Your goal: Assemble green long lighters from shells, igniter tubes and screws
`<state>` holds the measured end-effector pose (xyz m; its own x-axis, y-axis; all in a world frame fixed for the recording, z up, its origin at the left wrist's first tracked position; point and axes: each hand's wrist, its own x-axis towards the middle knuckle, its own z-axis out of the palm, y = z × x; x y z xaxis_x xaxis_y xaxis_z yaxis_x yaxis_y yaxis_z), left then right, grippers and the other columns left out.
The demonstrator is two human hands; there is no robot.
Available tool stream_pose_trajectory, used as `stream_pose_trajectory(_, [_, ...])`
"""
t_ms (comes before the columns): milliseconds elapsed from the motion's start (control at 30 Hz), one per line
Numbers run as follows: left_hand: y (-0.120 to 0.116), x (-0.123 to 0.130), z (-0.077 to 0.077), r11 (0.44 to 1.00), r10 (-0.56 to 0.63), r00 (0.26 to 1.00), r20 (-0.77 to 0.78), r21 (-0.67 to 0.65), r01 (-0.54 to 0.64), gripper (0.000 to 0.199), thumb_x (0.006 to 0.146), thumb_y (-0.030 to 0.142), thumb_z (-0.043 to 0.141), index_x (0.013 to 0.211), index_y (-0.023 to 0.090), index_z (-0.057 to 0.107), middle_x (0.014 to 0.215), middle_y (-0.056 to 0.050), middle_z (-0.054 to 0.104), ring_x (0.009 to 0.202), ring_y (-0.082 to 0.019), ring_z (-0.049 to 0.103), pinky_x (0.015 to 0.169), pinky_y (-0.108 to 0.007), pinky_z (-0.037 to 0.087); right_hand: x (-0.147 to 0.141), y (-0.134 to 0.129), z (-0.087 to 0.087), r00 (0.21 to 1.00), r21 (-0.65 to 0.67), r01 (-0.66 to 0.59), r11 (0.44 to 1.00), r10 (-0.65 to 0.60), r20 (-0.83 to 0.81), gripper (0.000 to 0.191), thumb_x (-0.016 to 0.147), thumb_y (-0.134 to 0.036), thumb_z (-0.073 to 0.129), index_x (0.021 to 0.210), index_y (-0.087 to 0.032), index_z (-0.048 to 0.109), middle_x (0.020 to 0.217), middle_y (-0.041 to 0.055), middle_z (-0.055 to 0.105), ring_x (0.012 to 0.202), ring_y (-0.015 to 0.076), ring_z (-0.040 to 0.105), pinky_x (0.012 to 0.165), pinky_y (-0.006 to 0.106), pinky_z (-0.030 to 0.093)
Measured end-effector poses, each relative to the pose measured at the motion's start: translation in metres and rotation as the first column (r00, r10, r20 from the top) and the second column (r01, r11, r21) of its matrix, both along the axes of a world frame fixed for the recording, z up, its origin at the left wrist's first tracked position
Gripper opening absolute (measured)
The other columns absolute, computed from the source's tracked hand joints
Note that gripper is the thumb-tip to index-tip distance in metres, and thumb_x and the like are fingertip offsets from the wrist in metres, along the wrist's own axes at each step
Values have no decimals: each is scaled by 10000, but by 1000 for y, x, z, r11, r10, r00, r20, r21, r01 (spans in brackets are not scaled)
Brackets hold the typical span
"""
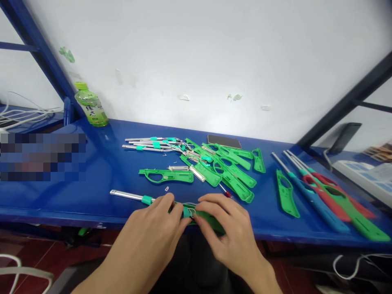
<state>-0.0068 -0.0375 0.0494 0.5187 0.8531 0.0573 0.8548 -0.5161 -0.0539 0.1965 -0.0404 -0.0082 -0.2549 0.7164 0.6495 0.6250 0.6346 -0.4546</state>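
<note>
A partly assembled long-barrelled gas lighter lies at the desk's front edge, its metal barrel [128, 195] pointing left and its open green handle shell [211, 221] under my hands. My left hand [157, 230] is closed around the lighter where barrel meets handle, thumb by a teal part [186, 212]. Bent fingers of my right hand [229, 228] hold the handle, thumb and fingertips close to thin white wires [192, 213]. What exactly the fingertips pinch is hidden. A small metal clip [167, 188] lies just beyond, near another green half-shell [174, 176].
Behind are several barrels with wires [143, 148], piled green shells [232, 173], a red-and-clear screwdriver [226, 191] and a phone [224, 141]. At right lie a single shell [287, 194] and whole lighters, blue [321, 204] and green [364, 220]. A bottle [92, 106] stands back left.
</note>
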Motion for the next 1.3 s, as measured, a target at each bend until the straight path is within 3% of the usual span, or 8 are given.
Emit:
stream_pose_trajectory(300, [-1, 3, 2, 1000, 4, 999, -34, -12, -4, 279, 1082, 158, 541, 1033, 223, 808, 988, -80, 762, 942, -261, 773, 633, -249, 539, 0, 0, 2, 1000, 53, -1, 999, -1, 24, 86, 1025, -192, 718, 1026, -247, 784, 1086, 25, 807, 908, 201, 769, 799, 357, 536])
stream_pose_trajectory(533, [2, 6, 6, 975, 97, 994, -57, -194, -106, 336, 1093, 186, 494, 1173, 272, 809, 1255, -117, 778, 1186, -409, 760, 793, -506, 682, 0, -3, 2, 987, -15, 65, 998, -67, -146, 213, 1074, -156, 542, 1009, -232, 730, 971, 17, 808, 870, 186, 762, 794, 337, 531])
stream_pose_trajectory(667, [6, 4, -1, 963, 162, 986, 34, -222, -150, 292, 1057, 149, 557, 1178, 264, 796, 1285, -110, 767, 1261, -406, 727, 923, -562, 673, 5, 9, 17, 949, -101, 174, 980, -194, -248, 264, 1120, -238, 516, 964, -249, 729, 907, 2, 787, 842, 172, 754, 763, 297, 541])
stream_pose_trajectory(767, [12, 2, -8, 971, 177, 977, 121, -183, -153, 217, 1057, 174, 594, 1140, 236, 785, 1263, -112, 756, 1213, -375, 740, 969, -566, 659, 10, 28, 36, 958, -139, 232, 963, -250, -137, 179, 1097, -281, 583, 989, -259, 724, 912, -17, 796, 828, 170, 753, 740, 294, 532])
stream_pose_trajectory(867, [14, 0, -15, 980, 166, 968, 188, -140, -140, 185, 1075, 236, 594, 1114, 213, 773, 1228, -120, 743, 1096, -345, 771, 902, -531, 675, 12, 48, 49, 953, -168, 292, 942, -272, 134, 103, 1070, -257, 638, 1035, -267, 734, 873, -34, 792, 763, 174, 743, 664, 303, 500])
stream_pose_trajectory(1000, [17, -9, -20, 990, 137, 959, 249, 1, -141, 249, 1084, 303, 566, 1181, 201, 771, 1243, -139, 737, 1044, -346, 782, 698, -430, 667, 1, 67, 46, 900, -79, 371, 925, -337, 277, 88, 1013, -187, 695, 951, -230, 740, 839, 16, 749, 797, 230, 717, 614, 330, 426])
stream_pose_trajectory(1100, [29, -22, -18, 976, 80, 949, 304, 168, -136, 388, 1113, 265, 409, 1129, 196, 791, 1170, -134, 756, 1052, -340, 759, 724, -426, 642, -8, 74, 39, 871, -27, 369, 929, -335, 360, 63, 1000, -207, 734, 938, -219, 731, 847, 34, 729, 811, 245, 702, 594, 334, 390])
stream_pose_trajectory(1300, [64, -51, -15, 990, 143, 915, 376, -38, -139, 340, 1072, 307, 488, 1105, 210, 812, 1094, -103, 775, 1084, -319, 711, 879, -442, 588, -14, 75, 34, 812, 41, 367, 929, -342, 472, 56, 990, -222, 768, 977, -207, 716, 902, 71, 732, 860, 276, 709, 575, 342, 387])
